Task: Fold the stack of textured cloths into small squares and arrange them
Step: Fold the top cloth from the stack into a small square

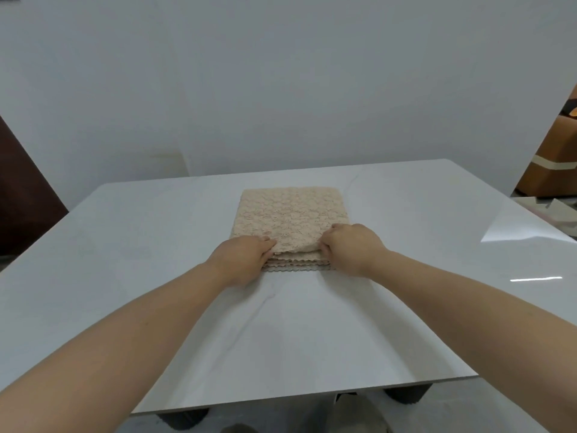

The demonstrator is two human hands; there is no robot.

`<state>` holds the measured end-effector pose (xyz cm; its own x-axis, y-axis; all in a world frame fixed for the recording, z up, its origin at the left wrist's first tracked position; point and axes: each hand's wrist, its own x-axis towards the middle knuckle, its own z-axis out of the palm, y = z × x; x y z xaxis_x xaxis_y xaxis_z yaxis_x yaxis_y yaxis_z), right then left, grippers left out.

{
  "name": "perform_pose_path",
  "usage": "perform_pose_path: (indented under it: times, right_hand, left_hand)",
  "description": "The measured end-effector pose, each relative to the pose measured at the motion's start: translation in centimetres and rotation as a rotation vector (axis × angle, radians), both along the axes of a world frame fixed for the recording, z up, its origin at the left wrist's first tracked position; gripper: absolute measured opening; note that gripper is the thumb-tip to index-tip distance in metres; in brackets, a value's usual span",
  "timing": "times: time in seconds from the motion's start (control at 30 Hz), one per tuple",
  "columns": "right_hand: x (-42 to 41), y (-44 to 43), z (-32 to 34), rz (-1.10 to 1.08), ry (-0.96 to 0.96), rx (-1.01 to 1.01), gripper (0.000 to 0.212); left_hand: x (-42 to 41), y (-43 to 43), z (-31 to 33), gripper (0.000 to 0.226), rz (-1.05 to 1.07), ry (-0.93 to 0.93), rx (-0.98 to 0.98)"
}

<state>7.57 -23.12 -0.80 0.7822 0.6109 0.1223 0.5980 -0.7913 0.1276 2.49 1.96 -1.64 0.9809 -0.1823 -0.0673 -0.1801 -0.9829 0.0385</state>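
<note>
1. The stack of beige, bumpy-textured cloths (292,210) lies flat on the table, around its middle and a little toward the far side. The wavy edges of its layers are lined up at the near side.
2. The top cloth (293,235) of that stack is raised slightly along its near edge, and there it stands apart from the layers beneath.
3. The left hand (246,256) grasps the near left corner of the top cloth, with the thumb on its upper face and the fingers curled in at the edge.
4. The right hand (351,245) grasps the near right corner of the same cloth. Its knuckles are up and its fingers are curled round the edge.
5. Both bare forearms reach in from the near side of the table and draw together toward the stack.
6. The glossy white rectangular table (125,245) bears the stack, and bright reflections lie on its right part. Dark round legs (406,395) show under its near edge.
7. A plain pale grey wall (281,73) rises behind the table.
8. A dark brown panel (22,198) stands at the left edge of the view.
9. A brown cardboard box with pale tape (552,160) sits at the far right, well apart from the stack.
</note>
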Motion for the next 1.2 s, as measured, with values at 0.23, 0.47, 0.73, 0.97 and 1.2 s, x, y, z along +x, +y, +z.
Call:
perform_pose_path:
  times: [0.23,0.47,0.73,0.97,1.2]
  right_hand:
    - [-0.3,2.1,3.3,-0.048,-0.028,0.248,0.007]
    - [-2.7,3.4,3.7,0.093,-0.107,0.186,0.025]
    - [-6.3,5.1,2.6,0.173,0.136,0.159,0.038]
    - [-10.4,7.8,0.6,0.183,0.209,0.001,0.037]
    - [-13.9,9.3,-0.6,0.161,0.331,0.030,0.022]
  left_hand:
    - [-0.3,0.2,0.1,0.028,0.014,-0.096,-0.138]
    - [-1.9,2.4,0.5,0.018,0.173,-0.304,-0.323]
    - [-6.6,5.2,0.4,0.033,0.090,-0.354,-0.265]
    - [-11.8,6.6,0.7,0.020,0.035,-0.302,-0.203]
    - [-16.2,7.8,-0.4,0.051,0.000,-0.158,-0.074]
